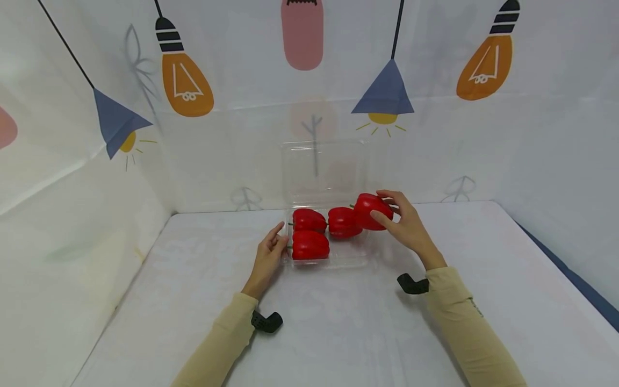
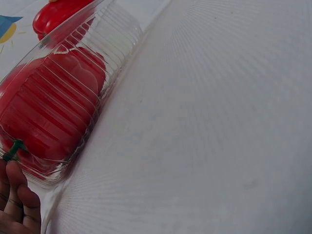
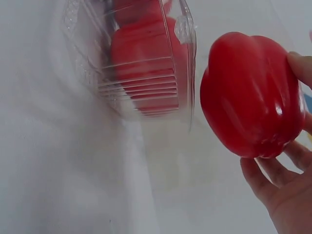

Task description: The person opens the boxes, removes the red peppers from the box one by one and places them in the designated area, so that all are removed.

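My right hand (image 1: 403,223) grips a red bell pepper (image 1: 371,211), thumb on the near side and fingers behind it. In the right wrist view this pepper (image 3: 251,95) is beside the wall of a clear plastic clamshell container (image 1: 350,260), held above table level. Three more red bell peppers sit in the container: one at the back left (image 1: 308,220), one at the front left (image 1: 310,245) and one at the back middle (image 1: 343,222). My left hand (image 1: 268,255) is at the container's left side, fingertips (image 2: 17,175) right by its wall and a green stem.
The container's clear lid (image 1: 324,172) stands raised at the back, against a white curtain (image 1: 232,156) printed with lamps and bulbs. A white cloth covers the table (image 1: 329,328). Black wrist devices (image 1: 267,322) show at both sleeves.
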Motion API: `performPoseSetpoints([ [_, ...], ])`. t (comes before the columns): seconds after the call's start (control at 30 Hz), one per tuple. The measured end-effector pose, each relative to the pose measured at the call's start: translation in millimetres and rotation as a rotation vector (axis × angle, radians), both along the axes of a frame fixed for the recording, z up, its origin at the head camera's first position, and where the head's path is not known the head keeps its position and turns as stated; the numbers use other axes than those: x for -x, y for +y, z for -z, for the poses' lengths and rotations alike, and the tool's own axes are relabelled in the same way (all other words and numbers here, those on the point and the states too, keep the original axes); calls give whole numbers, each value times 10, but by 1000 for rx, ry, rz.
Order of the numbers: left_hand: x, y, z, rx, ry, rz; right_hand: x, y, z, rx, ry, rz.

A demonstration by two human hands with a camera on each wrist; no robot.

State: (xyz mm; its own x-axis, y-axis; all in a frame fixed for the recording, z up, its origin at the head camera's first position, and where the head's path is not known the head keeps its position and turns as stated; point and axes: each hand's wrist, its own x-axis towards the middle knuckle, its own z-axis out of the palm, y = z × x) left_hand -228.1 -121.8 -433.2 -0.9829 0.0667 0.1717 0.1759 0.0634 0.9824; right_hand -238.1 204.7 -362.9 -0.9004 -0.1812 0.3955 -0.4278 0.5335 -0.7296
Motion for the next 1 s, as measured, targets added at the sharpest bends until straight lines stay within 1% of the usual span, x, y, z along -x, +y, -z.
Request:
performPoseSetpoints([
  [0.03,-16,5,-22,10,0,0,35,30,44,1,6,5],
  [0.17,-35,17,-44,22,-9,-6,141,120,184,6,15,37],
  [0.3,-42,14,-38,28,-7,-8,160,148,226,10,6,58],
  [0.43,-32,11,-24,20,0,-2,177,164,253,1,-10,52],
  [0.57,35,-3,77,-3,-3,0,190,205,264,-9,-54,62],
  [0.67,94,-9,179,5,-9,-13,198,250,263,-7,-98,67],
  [0.7,100,-6,196,10,-9,-20,201,265,262,-7,-112,68],
  [0.8,106,0,227,25,-4,-34,212,305,256,-14,-147,61],
  [1.0,99,2,220,36,18,-46,194,374,214,-26,-206,33],
])
